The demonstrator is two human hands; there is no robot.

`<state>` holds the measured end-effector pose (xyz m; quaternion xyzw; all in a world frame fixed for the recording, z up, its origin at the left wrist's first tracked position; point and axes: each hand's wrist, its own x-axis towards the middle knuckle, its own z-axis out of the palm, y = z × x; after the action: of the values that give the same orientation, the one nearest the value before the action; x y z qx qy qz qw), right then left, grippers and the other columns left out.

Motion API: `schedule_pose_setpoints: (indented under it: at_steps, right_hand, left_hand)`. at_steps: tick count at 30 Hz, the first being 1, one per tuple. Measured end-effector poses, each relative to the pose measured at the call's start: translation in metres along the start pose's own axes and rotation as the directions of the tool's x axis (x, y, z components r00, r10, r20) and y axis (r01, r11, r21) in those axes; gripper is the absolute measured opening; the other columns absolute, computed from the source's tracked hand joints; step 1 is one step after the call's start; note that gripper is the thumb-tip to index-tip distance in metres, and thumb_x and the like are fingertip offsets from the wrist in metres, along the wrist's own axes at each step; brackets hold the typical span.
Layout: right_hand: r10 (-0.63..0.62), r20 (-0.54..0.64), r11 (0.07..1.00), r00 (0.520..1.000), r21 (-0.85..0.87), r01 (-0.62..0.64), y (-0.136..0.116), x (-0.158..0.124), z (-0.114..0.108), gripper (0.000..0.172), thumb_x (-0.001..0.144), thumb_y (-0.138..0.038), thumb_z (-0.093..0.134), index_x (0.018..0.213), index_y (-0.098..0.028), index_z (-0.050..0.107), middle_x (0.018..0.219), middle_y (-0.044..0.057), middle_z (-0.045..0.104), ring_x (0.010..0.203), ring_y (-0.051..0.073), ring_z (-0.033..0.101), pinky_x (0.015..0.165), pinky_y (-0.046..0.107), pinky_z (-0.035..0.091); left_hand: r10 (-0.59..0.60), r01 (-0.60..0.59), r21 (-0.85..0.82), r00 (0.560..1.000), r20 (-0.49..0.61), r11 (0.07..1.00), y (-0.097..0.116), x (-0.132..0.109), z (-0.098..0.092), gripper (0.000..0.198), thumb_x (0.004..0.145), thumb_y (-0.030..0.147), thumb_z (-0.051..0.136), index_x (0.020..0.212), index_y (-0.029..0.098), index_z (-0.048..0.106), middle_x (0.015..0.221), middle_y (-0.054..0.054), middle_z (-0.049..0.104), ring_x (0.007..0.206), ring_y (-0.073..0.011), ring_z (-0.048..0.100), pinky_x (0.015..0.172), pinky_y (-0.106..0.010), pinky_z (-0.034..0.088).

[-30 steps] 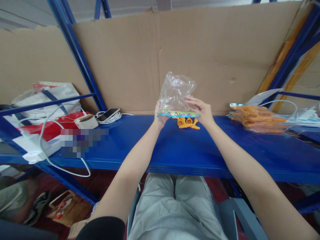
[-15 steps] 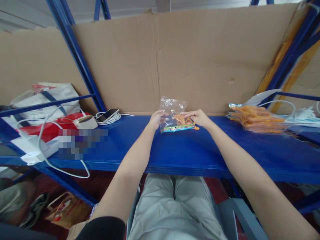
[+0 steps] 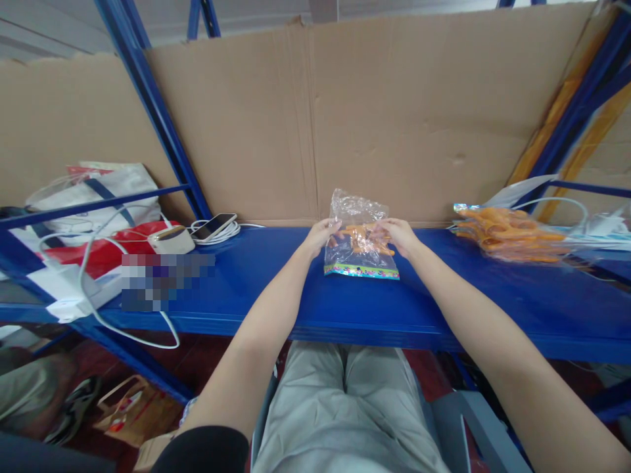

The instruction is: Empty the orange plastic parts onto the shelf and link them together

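Observation:
Between my two hands, over the blue shelf, is a clear plastic bag [image 3: 363, 203] with a colourful patterned strip along its near edge. Orange pieces [image 3: 362, 240] show through the film; their exact kind is too blurred to tell. My left hand [image 3: 321, 238] is closed on the bag's left side, fingertips partly behind the film. On the opposite side my right hand [image 3: 400, 236] grips the bag's right edge beside the orange pieces, its fingers bent together.
A pile of orange pieces in clear wrapping [image 3: 507, 233] lies to the right on the blue shelf [image 3: 355, 309]. At left are a phone [image 3: 214, 225], coiled white cable, a charger and a cloth bag [image 3: 118, 187]. Cardboard [image 3: 394, 118] stands behind. A paper bag [image 3: 140, 414] sits on the floor.
The bag has shifted slightly right and spread flatter, its patterned strip now lower and nearer me. The orange end that stuck out past the strip now appears within the bag's outline.

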<state>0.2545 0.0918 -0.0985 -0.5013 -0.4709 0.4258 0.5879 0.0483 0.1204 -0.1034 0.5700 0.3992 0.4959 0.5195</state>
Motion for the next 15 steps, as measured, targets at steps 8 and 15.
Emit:
schedule_pose_setpoints:
  at_steps: [8, 15]
  right_hand:
    - [0.054, -0.047, 0.986, 0.997, 0.163, -0.046, 0.001, 0.006, -0.001, 0.024, 0.087, -0.007, 0.062, 0.07, -0.019, 0.051, 0.061, -0.002, 0.061, 0.054, 0.009, 0.06, 0.051, 0.019, 0.047]
    - [0.067, -0.037, 0.974, 0.997, 0.22, -0.057, 0.005, 0.014, -0.006, 0.025, 0.087, -0.01, 0.064, 0.069, -0.02, 0.05, 0.06, -0.004, 0.058, 0.054, 0.009, 0.057, 0.052, 0.02, 0.05]
  left_hand:
    - [0.039, -0.033, 0.033, 0.98, -0.196, 0.999, -0.001, 0.002, 0.005, 0.035, 0.103, 0.025, 0.044, 0.07, 0.019, 0.051, 0.036, 0.009, 0.038, 0.029, -0.0061, 0.034, 0.038, -0.017, 0.025]
    - [0.015, -0.006, 0.047, 0.981, -0.194, 0.999, -0.003, 0.006, 0.001, 0.035, 0.098, 0.039, 0.053, 0.069, 0.019, 0.053, 0.037, 0.007, 0.041, 0.029, -0.0076, 0.035, 0.037, -0.02, 0.024]
